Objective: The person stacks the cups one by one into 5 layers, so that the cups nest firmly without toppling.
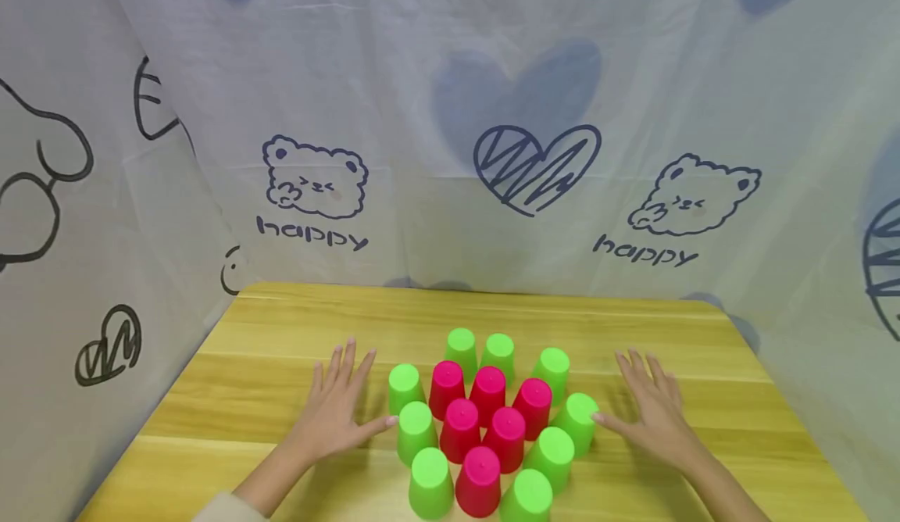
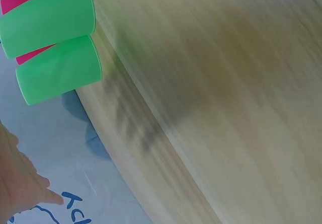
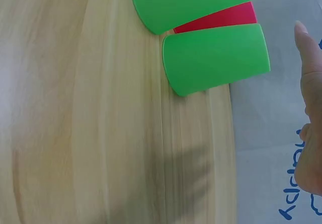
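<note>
Several upside-down plastic cups stand close together on the table. Red cups [image 1: 462, 432] form the middle of the group, with green cups [image 1: 553, 458] around them on the left, right and far sides. To the left is my left hand [image 1: 333, 416], fingers spread and straight, its thumb close beside a green cup [image 1: 416, 434]. On the other side my right hand [image 1: 654, 420] is likewise spread, its thumb tip at the edge of a green cup [image 1: 576, 426]; whether it touches cannot be told. Neither hand holds anything. Both wrist views show green cups [image 2: 59, 69] [image 3: 216, 58] with red behind.
The wooden table [image 1: 281, 334] has pale plank grain, and hand shadows fall on it. A white cloth [image 1: 422, 225] printed with hearts, bears and lettering hangs behind the table and along its sides.
</note>
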`<state>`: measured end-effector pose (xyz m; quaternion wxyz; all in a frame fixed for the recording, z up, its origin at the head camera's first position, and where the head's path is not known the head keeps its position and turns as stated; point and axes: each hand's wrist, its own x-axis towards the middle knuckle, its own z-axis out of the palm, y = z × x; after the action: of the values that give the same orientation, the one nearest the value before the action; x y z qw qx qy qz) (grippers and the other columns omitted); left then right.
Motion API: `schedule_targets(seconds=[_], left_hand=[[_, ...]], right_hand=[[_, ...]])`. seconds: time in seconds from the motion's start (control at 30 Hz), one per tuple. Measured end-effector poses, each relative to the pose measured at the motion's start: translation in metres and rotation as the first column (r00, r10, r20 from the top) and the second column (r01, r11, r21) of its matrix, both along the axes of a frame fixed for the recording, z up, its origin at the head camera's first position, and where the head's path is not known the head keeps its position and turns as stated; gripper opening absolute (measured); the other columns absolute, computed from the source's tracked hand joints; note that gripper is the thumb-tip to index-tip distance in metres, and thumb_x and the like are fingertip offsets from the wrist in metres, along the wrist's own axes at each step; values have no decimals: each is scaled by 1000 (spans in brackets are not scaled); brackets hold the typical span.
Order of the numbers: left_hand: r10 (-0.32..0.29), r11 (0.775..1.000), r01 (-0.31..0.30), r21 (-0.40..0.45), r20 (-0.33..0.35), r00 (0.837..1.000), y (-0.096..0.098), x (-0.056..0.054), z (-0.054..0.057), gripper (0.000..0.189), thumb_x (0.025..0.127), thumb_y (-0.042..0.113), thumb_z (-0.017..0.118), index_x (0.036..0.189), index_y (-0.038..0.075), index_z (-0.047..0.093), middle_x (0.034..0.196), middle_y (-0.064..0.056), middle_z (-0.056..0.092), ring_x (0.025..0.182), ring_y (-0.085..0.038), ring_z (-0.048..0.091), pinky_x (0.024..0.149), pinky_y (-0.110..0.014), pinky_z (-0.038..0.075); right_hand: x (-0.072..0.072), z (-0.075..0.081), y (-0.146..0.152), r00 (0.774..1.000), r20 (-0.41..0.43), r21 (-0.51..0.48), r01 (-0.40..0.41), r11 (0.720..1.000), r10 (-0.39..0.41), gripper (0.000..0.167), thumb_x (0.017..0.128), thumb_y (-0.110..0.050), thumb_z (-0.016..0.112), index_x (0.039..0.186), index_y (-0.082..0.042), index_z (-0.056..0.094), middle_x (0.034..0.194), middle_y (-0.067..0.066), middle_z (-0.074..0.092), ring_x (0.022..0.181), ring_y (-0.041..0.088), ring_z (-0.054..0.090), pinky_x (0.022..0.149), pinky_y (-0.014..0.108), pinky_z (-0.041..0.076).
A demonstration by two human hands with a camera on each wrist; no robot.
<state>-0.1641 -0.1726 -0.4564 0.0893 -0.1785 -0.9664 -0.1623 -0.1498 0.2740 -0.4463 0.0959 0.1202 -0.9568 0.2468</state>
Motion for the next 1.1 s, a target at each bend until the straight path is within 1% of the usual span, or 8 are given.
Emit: schedule_targets(seconds=[0.1,0.2,0.33,0.43,0.67,0.8,0.97,1.1], left_hand=[[-18,999,17,42,21,1000,5,-2,3,95,77,63,57,148,10,21,154,-22,7,140,-44,12,111,-63,13],[-43,993,39,115,33,999,11,-6,6,94,78,60,60,147,10,22,154,-20,10,140,-41,15,111,-60,17],[-58,973,44,228,58,997,21,-12,9,92,77,55,64,147,11,24,154,-16,14,140,-40,19,108,-63,22],[-69,958,49,281,64,996,27,-16,11,91,76,53,66,147,12,26,154,-15,17,139,-41,22,104,-67,26],[-98,940,72,333,60,993,38,-26,12,91,75,48,69,145,6,29,152,-17,23,137,-42,27,102,-65,30],[-100,937,62,343,92,991,42,-31,11,91,75,50,69,145,7,28,152,-17,24,137,-41,27,103,-64,30],[-108,934,53,353,138,984,47,-38,11,91,75,50,69,145,8,28,152,-16,26,138,-38,27,106,-61,29],[-117,925,49,377,159,980,53,-45,12,90,76,49,69,144,6,29,150,-16,29,138,-36,28,108,-57,30]], right_hand=[[-2,2,-4,1000,-1,-37,-11,999,11,95,75,-42,71,146,-2,23,148,31,18,136,52,10,105,72,3],[-5,4,-8,1000,-17,-67,-23,997,22,94,73,-39,73,145,-1,25,148,30,20,134,52,14,101,74,10],[-10,5,-15,999,-25,-103,-42,994,40,94,72,-37,75,144,0,28,148,28,22,133,51,18,99,74,16],[-15,5,-19,999,-16,-141,-50,989,49,91,71,-35,77,143,0,31,149,26,23,134,50,18,98,74,20],[-22,7,-30,998,20,-199,-50,979,55,89,74,-36,75,143,-2,31,149,25,23,134,48,22,100,71,23],[-26,8,-35,998,28,-222,-48,974,55,87,75,-36,75,143,-3,32,149,25,25,134,48,25,102,68,25],[-33,9,-45,997,16,-267,-67,961,74,80,76,-30,75,139,2,37,144,27,33,131,47,32,104,61,31],[-39,10,-53,996,28,-310,-75,948,88,77,76,-27,76,137,4,39,142,28,37,130,46,35,104,58,33]])
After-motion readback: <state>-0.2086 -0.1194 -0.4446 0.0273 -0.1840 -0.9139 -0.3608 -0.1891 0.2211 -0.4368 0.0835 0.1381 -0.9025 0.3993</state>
